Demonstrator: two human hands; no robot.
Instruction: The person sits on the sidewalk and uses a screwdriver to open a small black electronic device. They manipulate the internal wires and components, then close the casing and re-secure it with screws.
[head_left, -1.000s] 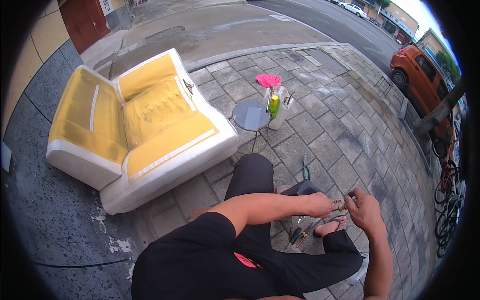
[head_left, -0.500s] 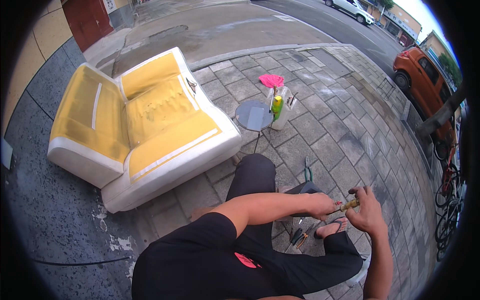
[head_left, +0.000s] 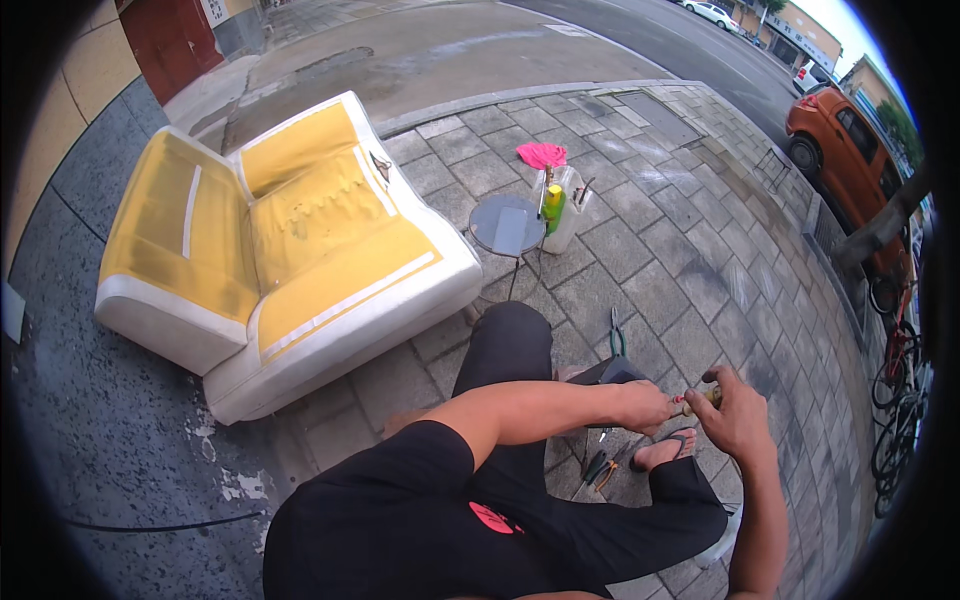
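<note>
Holding a brassy piece (head_left: 689,407) between left hand (head_left: 645,407) and right hand (head_left: 738,418).

The left hand (head_left: 646,408) and right hand (head_left: 737,418) grip a small brass-coloured piece (head_left: 704,400) between them. Clockwise from there: orange-handled pliers (head_left: 604,478) on the paving (head_left: 590,295) at eight o'clock, a yellow-and-white seat (head_left: 340,240) at ten, pink cloth (head_left: 542,155) at eleven, orange car (head_left: 838,143) at one.

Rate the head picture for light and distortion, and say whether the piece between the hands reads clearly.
Head view: soft, even daylight, no hard shadows, though the sky at upper right is nearly white; head view: the paving lines bow toward the picture's edge; head view: the brass-coloured piece between left hand and right hand looks small and partly covered, its detail unreadable.
</note>
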